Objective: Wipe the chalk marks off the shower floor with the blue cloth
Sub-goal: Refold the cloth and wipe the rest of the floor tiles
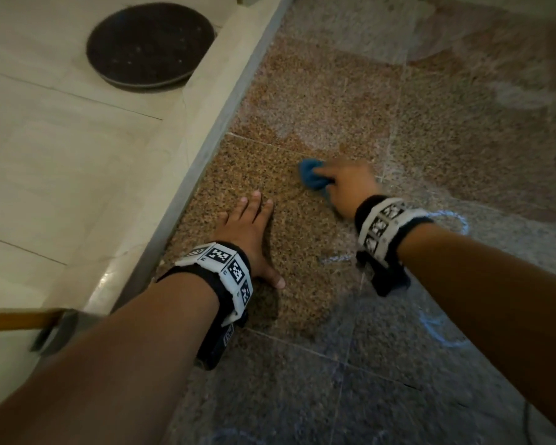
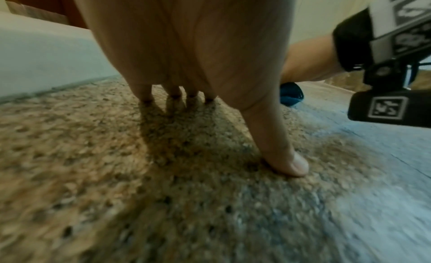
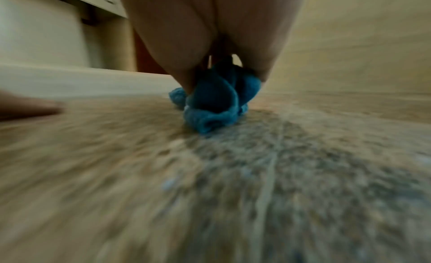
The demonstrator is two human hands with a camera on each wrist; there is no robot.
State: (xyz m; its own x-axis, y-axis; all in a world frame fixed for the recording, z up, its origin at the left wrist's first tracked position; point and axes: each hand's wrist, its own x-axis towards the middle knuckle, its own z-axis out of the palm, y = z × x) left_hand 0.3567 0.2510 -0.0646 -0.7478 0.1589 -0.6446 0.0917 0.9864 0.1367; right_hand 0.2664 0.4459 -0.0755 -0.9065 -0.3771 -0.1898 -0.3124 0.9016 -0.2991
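My right hand [image 1: 344,184] grips a bunched blue cloth [image 1: 312,175] and presses it onto the speckled brown shower floor [image 1: 302,226]. In the right wrist view the cloth [image 3: 212,104] bulges out below my curled fingers [image 3: 177,51], and the picture is blurred. My left hand [image 1: 251,226] lies flat on the floor with straight fingers, to the left of the cloth and nearer me. The left wrist view shows its thumb [image 2: 279,149] and fingertips [image 2: 177,95] touching the floor. Pale chalk marks [image 1: 443,329] and smears [image 1: 456,220] remain at the right and in front.
A raised pale curb [image 1: 203,146] borders the floor on the left, with light tiles beyond. A round dark mat [image 1: 150,46] lies on those tiles. A brown handle [image 1: 20,319] with a grey head shows at the lower left. Dark grey tiles [image 1: 366,396] fill the near floor.
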